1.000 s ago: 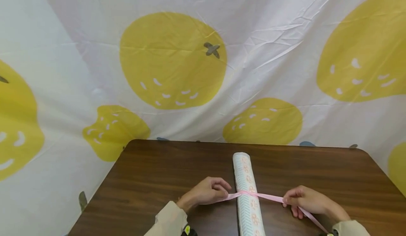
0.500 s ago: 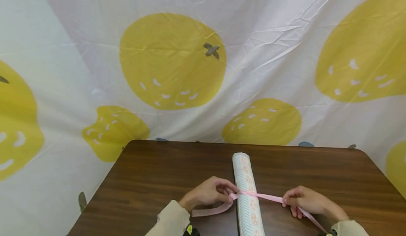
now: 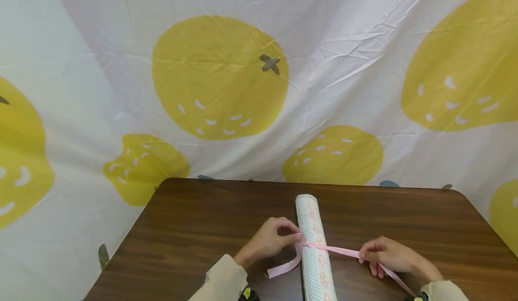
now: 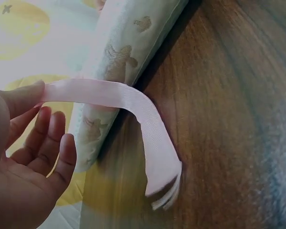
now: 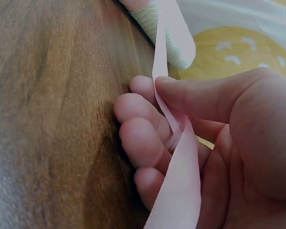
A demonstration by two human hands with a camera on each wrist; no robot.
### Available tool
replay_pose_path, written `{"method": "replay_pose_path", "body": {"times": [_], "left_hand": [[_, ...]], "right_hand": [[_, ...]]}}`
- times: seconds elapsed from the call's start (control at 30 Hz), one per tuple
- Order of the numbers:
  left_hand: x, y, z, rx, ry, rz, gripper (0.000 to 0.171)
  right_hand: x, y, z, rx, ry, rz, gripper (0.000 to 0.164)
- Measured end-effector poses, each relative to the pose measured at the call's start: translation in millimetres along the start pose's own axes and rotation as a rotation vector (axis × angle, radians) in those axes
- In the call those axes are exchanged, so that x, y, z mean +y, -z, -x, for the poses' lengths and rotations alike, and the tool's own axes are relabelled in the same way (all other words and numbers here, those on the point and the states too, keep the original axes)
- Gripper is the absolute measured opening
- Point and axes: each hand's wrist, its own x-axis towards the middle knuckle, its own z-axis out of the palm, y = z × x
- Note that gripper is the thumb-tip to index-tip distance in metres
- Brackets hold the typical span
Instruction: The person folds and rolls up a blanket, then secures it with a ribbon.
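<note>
A long patterned roll (image 3: 317, 269), white with teal chevrons and orange flower shapes, lies lengthwise before me. Around its middle passes a pink ribbon (image 3: 341, 250), crossed or twisted on top near the roll's left side. My left hand (image 3: 271, 238) pinches the ribbon between thumb and forefinger at that edge, its other fingers loosely bent. From there the ribbon's frayed tail (image 4: 155, 148) curves down to the table in the left wrist view. On the right, my right hand (image 3: 388, 256) pinches the other length, drawn straight from the roll; its loose end (image 5: 176, 191) runs across the palm.
The dark wooden table (image 3: 210, 211) has rounded far corners. Behind it hangs a white cloth (image 3: 332, 89) printed with yellow fruit. Cream sleeves (image 3: 224, 278) and dark wrist bands show at the lower edge.
My left hand has let its outstretched ribbon end go slack, shifted right to the roll and now pinches the ribbon there. The tail has swung toward the roll. My right hand stays almost still.
</note>
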Motion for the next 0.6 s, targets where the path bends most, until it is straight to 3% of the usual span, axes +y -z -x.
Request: {"method": "replay_pose_path", "body": {"times": [0.2, 0.47, 0.6], "left_hand": [[-0.3, -3.3, 0.6, 0.026, 0.022, 0.005, 0.007], [-1.5, -4.7, 1.1, 0.046, 0.0, -0.055, 0.006], [-1.2, -4.7, 0.6, 0.041, -0.022, -0.062, 0.005]], "right_hand": [[0.6, -0.2, 1.6, 0.002, -0.002, -0.009, 0.024], [-2.4, -2.1, 4.8, 0.074, -0.049, 0.004, 0.023], [-7.7, -0.1, 7.1, 0.042, -0.006, -0.034, 0.024]]}}
